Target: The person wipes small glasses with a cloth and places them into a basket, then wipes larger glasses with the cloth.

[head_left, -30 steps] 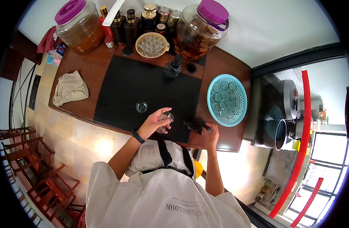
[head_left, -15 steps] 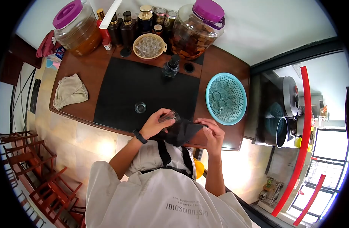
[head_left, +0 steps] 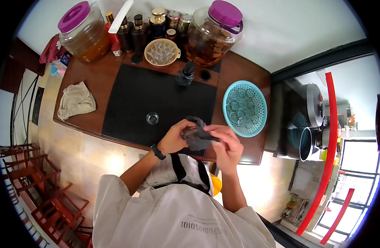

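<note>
My left hand (head_left: pixel 173 138) is closed around a small clear drinking glass (head_left: pixel 187 133) over the front edge of the table. A dark grey cloth (head_left: pixel 199 140) covers much of the glass, so its rim is hidden. My right hand (head_left: pixel 226 144) pinches the cloth against the glass from the right side. Another small glass (head_left: pixel 152 118) stands on the black mat (head_left: pixel 128 99), to the left of my hands. To the right, a light-blue perforated basket (head_left: pixel 262 124) holds several clear glasses.
A beige cloth (head_left: pixel 77 101) lies at the table's left. Along the back stand a tan basket (head_left: pixel 178 53) of small glasses, a dark bottle (head_left: pixel 185 74), and two big jars with purple lids, one on the left (head_left: pixel 84 41), one on the right (head_left: pixel 206 41). Chairs (head_left: pixel 37 173) are at lower left.
My right hand has moved left and brought the cloth up onto the glass. Before, the cloth hung stretched between my hands and the glass showed more openly.
</note>
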### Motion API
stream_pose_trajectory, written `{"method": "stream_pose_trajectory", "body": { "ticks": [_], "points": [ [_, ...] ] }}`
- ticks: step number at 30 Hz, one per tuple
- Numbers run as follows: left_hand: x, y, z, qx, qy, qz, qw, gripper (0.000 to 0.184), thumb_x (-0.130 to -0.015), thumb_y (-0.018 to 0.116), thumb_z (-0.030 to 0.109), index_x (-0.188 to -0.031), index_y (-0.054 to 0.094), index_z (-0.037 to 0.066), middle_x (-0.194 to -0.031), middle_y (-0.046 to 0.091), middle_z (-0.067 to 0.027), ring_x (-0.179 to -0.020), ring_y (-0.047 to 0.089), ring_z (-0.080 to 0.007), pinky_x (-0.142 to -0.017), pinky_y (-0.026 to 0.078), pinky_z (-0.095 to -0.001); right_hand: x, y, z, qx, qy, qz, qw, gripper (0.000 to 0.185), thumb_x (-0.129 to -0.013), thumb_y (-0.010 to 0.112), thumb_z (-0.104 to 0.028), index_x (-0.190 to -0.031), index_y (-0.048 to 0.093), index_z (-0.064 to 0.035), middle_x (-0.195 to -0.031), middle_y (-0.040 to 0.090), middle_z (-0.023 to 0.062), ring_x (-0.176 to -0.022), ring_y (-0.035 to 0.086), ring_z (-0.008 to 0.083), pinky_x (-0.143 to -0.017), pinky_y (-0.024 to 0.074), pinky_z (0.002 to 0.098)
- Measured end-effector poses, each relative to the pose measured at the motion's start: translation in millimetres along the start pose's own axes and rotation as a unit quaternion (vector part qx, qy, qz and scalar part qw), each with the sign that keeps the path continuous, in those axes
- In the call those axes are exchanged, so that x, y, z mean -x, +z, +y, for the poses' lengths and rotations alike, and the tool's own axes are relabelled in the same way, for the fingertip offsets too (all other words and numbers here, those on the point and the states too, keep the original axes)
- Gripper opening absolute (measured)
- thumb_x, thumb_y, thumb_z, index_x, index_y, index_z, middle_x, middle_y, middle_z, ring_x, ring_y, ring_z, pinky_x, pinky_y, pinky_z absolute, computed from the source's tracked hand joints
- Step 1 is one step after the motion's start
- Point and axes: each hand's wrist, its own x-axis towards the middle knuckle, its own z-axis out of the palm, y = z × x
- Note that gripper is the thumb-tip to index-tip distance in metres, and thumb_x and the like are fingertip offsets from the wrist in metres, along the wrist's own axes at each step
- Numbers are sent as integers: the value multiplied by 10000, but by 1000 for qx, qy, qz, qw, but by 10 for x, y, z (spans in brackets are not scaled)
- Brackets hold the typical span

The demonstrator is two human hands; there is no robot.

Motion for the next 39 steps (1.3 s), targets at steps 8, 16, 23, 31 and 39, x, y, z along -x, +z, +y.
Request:
{"method": "stream_pose_trajectory", "body": {
  "ticks": [8, 16, 23, 31, 39],
  "points": [
    [41, 31, 147, -11, 42, 40, 998, 446, -692, 799, 64, -1085, 597, 7, -1027, 653, -65, -907, 630, -135, -800, 514, -283, 145, 13, 406, 216, 114, -66, 967, 426, -851, 652, -144, -1240, 536, -13, -1217, 538, 180, -1082, 555, 304, -921, 446, 357],
    [59, -2, 417, -96, 83, 50, 991, 459, -649, 796, 65, -1056, 588, 27, -1046, 616, -100, -911, 647, -249, -820, 517, -315, 203, -8, 462, 229, 152, -18, 961, 342, -940, 475, -125, -1247, 563, -3, -1162, 526, 174, -1059, 547, 278, -935, 425, 323],
    [-20, 4, 463, -183, 102, 28, 977, 407, -667, 768, 79, -1027, 581, 54, -1049, 580, -97, -893, 639, -288, -779, 537, -326, 325, 51, 573, -29, 317, 17, 948, 421, -1012, 372, -177, -1365, 413, 49, -1281, 512, 112, -1198, 459, 165, -1027, 351, 288],
    [22, 124, 479, -339, 196, 55, 919, 477, -593, 781, 86, -1038, 613, 90, -1080, 562, -70, -867, 640, -271, -696, 554, -351, 335, 110, 722, -82, 280, 23, 956, 337, -1025, 362, -230, -1237, 493, -3, -1132, 561, 89, -1041, 528, 143, -913, 429, 280],
    [9, 12, 500, -372, 302, 73, 875, 485, -693, 763, 193, -1120, 571, 69, -1127, 576, -138, -876, 633, -291, -717, 535, -369, 107, 124, 606, -94, 344, 47, 933, 346, -1022, 362, -272, -1133, 544, 0, -970, 592, 60, -861, 564, 106, -787, 467, 258]
  ]
}}
